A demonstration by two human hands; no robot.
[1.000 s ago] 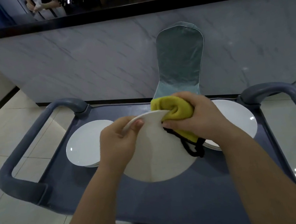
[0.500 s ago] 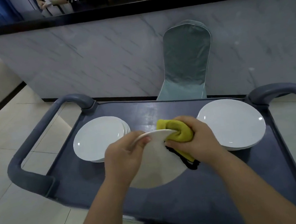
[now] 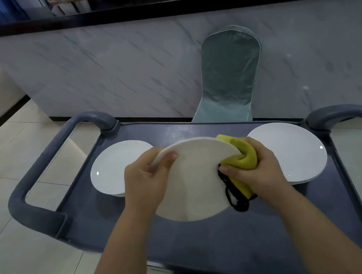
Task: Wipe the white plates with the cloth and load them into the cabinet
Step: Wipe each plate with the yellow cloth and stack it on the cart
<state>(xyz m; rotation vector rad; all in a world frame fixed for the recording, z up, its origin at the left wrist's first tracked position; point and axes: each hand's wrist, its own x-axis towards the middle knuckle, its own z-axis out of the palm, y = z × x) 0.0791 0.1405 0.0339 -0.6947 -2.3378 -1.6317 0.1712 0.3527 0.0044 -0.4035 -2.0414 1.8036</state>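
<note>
- Since a moment ago, the yellow cloth [image 3: 240, 156] has slid from the top edge of the plate [image 3: 196, 181] round to its right side. The plate now shows more of its face.
- The left hand [image 3: 146, 184] grips the plate's top-left rim, with the thumb in front.
- The right hand [image 3: 254, 172] is squeezed round the cloth and presses it on the plate's right edge. A black loop [image 3: 233, 197] hangs from the cloth.
- The plate is held up, tipped, over the grey cart [image 3: 238, 245]. It sits between a left pile [image 3: 112, 168] and a right pile [image 3: 290, 151] of white plates.
- I think the wiping is under way. No cabinet can be seen.
- Only one hand holds the smooth plate, just by its rim. A hard rub could push it out of the fingers. It could then drop on the cart, or hit a pile and chip.
- The hanging loop could also catch on the right pile.
</note>
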